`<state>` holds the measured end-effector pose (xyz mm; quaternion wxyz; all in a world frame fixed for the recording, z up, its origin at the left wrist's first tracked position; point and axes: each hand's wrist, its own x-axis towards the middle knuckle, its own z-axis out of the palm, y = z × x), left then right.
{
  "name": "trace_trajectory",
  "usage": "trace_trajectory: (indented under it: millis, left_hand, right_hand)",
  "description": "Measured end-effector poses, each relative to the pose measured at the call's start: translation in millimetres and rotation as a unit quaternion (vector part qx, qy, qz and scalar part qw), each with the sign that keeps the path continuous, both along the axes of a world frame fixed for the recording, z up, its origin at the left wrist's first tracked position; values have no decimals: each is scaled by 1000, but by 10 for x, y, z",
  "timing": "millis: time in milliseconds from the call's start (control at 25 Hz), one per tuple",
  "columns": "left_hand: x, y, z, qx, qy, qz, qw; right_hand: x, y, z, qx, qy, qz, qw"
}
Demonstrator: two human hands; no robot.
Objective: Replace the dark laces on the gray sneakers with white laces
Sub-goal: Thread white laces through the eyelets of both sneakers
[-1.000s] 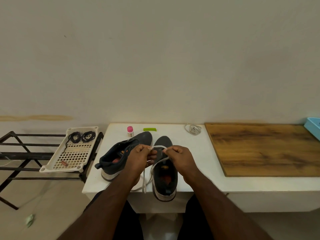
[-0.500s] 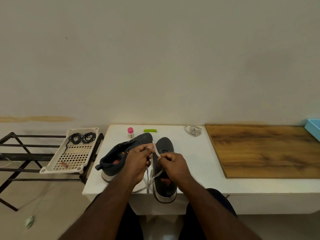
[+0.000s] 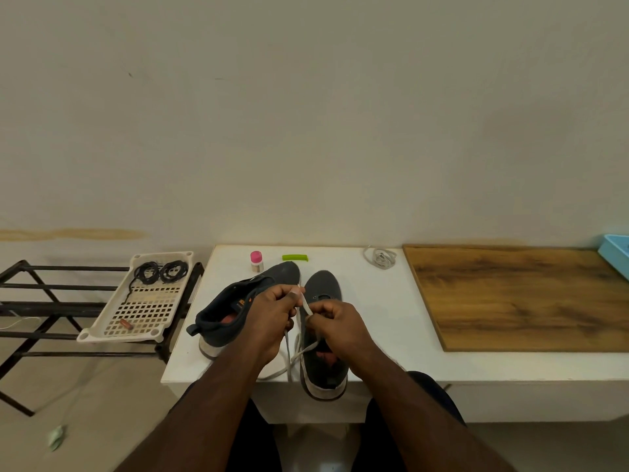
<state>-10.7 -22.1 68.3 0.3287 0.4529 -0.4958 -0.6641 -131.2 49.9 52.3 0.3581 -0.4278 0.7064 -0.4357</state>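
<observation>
Both hands' fingers (image 3: 292, 296) curled, pinching

blue tray (image 3: 615, 251): cut by right edge | right sneaker (image 3: 322, 335) eyelets: hidden by hands

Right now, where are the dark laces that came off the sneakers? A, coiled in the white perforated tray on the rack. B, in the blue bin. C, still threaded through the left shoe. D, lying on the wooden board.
A: two dark laces lie coiled at the far end of the white perforated tray, which sits on the black rack left of the table.
</observation>
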Motion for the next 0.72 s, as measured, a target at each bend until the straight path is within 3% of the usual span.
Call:
trace_trajectory:
  millis: [80, 280, 560, 720]
  left_hand:
    - [-10, 30, 1, -3, -5, -2, 1000]
    - [2, 75, 28, 50, 29, 25, 998]
    - [16, 95, 51, 69, 45, 18, 996]
    - [-23, 100, 145, 39, 68, 21, 997]
  right_hand:
    - [26, -16, 51, -38, -49, -19, 998]
    - [104, -69, 25, -74, -40, -60, 995]
    - [132, -83, 44, -86, -34, -44, 995]
    - [219, -148, 41, -42, -46, 6, 998]
